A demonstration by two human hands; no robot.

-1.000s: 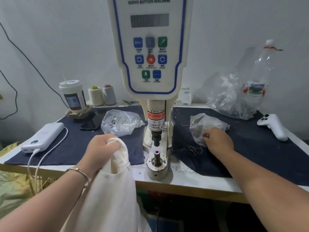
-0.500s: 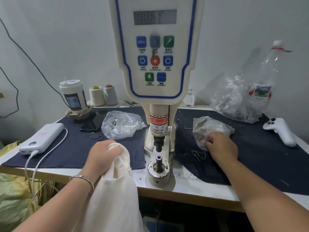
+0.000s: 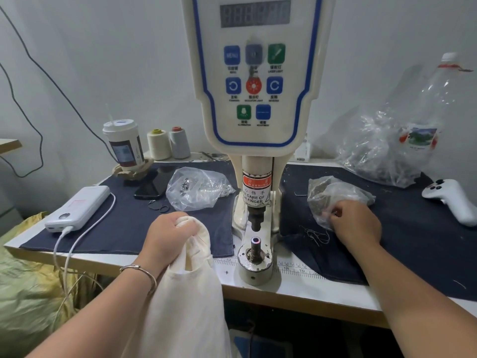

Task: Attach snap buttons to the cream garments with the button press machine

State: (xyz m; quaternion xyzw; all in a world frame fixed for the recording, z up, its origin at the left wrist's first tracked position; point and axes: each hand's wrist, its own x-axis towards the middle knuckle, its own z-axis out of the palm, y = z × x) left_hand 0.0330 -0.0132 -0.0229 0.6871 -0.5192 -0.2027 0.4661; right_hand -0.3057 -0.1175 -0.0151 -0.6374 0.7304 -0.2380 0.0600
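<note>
The cream garment (image 3: 191, 301) hangs bunched in the left hand (image 3: 169, 237), gripped at its top just left of the button press machine (image 3: 254, 125) at the bench (image 3: 296, 290) edge. The right hand (image 3: 357, 223) pinches into a small plastic bag (image 3: 333, 195) on the dark cloth (image 3: 413, 228).

A cream garment (image 3: 185, 301) hangs bunched below the table edge, left of the white button press machine (image 3: 254, 125).
</note>
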